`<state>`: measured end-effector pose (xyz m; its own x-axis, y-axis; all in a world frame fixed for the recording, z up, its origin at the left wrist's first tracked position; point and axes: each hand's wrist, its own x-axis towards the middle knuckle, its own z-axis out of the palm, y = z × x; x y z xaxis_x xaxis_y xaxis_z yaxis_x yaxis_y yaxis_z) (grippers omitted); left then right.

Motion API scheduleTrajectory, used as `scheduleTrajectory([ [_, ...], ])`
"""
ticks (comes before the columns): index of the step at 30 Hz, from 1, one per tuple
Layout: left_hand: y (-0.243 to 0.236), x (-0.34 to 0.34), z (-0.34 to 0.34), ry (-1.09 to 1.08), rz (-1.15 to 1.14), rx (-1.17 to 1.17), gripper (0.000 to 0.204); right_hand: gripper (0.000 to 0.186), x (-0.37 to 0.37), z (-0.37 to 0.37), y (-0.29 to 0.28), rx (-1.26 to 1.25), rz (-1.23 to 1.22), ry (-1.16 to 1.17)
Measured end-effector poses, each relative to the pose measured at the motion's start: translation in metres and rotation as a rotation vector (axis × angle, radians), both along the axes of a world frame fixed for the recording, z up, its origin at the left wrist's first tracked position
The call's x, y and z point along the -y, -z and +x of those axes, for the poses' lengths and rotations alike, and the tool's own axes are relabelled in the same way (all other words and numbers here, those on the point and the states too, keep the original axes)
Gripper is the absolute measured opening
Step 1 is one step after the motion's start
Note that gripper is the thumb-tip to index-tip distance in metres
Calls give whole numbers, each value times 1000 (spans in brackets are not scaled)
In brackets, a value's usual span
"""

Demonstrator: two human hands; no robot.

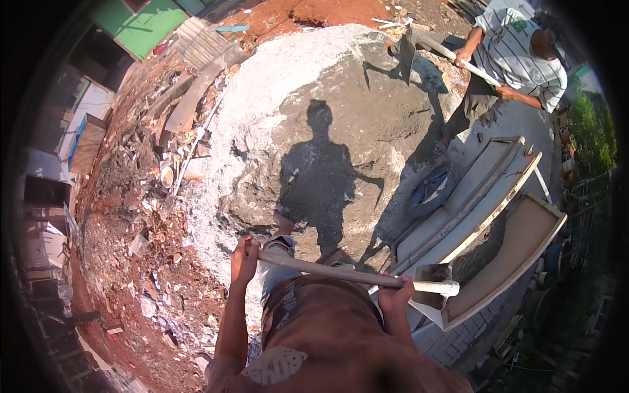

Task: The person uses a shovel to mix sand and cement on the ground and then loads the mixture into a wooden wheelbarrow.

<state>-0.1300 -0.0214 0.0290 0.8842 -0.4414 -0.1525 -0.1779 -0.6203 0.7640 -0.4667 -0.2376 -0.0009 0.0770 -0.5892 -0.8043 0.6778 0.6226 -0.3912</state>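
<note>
A long-handled hoe (321, 269) lies crosswise in front of my body, its metal blade at the right end. My left hand (244, 259) is closed round the handle's left end. Close to the blade, my right hand (396, 294) grips the same handle. Before me spreads a broad patch of wet grey mortar (255, 196) with a paler, drier rim, and the hoe is above it. My shadow falls across the mix.
At the upper right a co-worker (517, 59) holds another hoe (406, 56) over the mortar. Long wooden trough-like frames (501, 203) stand at the right, beside a dark blue tub (432, 188). Rubble and litter (157, 275) cover the ground at left, with loose boards (193, 98).
</note>
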Motion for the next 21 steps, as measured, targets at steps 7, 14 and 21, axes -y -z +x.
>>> scheduleTrajectory([
  [7, 7, -140, -39, 62, 400, 372, 32, 21, 25, 129, -8, 42, -45, -494],
  [14, 11, -142, -89, 115, 188, -213, 33, 18, 66, 285, -75, 184, -347, -824],
  [21, 28, 17, -41, -65, -83, -398, 39, 30, 100, 461, -172, 389, -795, -1109],
])
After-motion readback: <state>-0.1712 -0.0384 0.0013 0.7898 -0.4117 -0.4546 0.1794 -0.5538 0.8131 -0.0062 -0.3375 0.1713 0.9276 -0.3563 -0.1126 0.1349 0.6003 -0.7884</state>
